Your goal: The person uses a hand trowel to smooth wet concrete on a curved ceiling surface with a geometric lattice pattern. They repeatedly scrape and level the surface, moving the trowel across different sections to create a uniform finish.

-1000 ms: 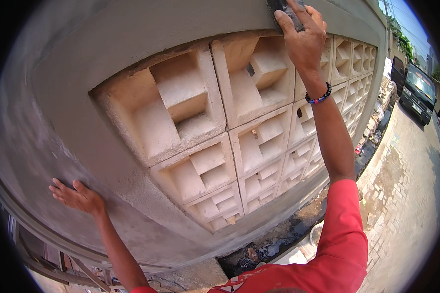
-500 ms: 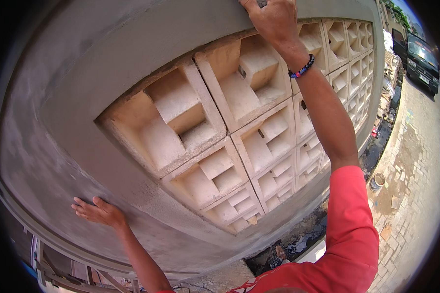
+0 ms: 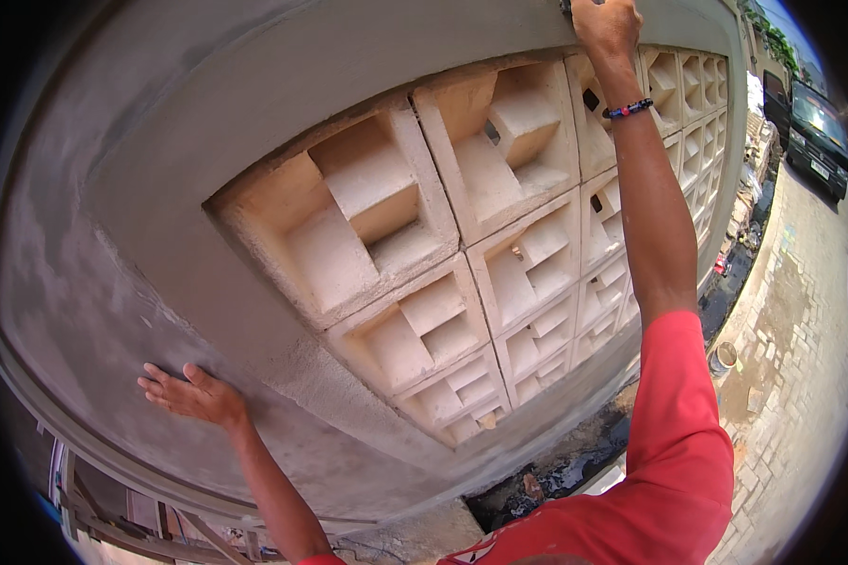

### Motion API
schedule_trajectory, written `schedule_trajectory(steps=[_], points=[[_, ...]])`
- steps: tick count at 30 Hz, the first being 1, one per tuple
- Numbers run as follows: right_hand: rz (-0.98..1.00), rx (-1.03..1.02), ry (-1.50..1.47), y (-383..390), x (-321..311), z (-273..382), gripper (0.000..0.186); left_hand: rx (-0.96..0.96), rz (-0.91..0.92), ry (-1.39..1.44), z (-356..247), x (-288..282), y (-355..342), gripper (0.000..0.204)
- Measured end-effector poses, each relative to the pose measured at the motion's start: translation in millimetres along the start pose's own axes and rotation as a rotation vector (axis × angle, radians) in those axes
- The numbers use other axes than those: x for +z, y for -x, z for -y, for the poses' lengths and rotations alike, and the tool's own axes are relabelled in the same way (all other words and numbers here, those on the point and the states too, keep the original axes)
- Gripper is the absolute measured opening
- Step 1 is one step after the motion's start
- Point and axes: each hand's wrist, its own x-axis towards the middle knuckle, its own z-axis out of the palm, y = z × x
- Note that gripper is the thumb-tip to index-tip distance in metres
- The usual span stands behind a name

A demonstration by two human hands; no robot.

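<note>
My left hand lies against the grey plastered wall, fingers stretched out and slightly apart, holding nothing. At the top edge of the view, my right hand is raised over the plaster above the vent blocks, its fingers curled. A small dark bit of something shows beside those fingers; most of it is cut off, so its kind cannot be made out. Below the right hand, cream-coloured vent blocks with stepped hollows fill a framed opening. A dark beaded bracelet circles my right wrist.
A dark ditch runs along the wall's foot. On the right lies a paved lane with a bucket at its edge and a dark vehicle farther off. Wooden framing stands at the lower left.
My right hand has moved to the right along the plaster above the blocks. The left hand stays flat on the wall. The view has shifted slightly.
</note>
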Motion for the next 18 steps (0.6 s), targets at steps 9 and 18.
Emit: schedule_trajectory(steps=[9, 18], points=[[0.113, 0.003, 0.039, 0, -7, 16, 0.042, -0.031, 0.005, -0.014, -1, -5, 2, 0.073], [0.016, -0.037, 0.059, 10, 2, 42, 0.044, -0.025, 0.002, -0.024, 1, -6, 1, 0.072]])
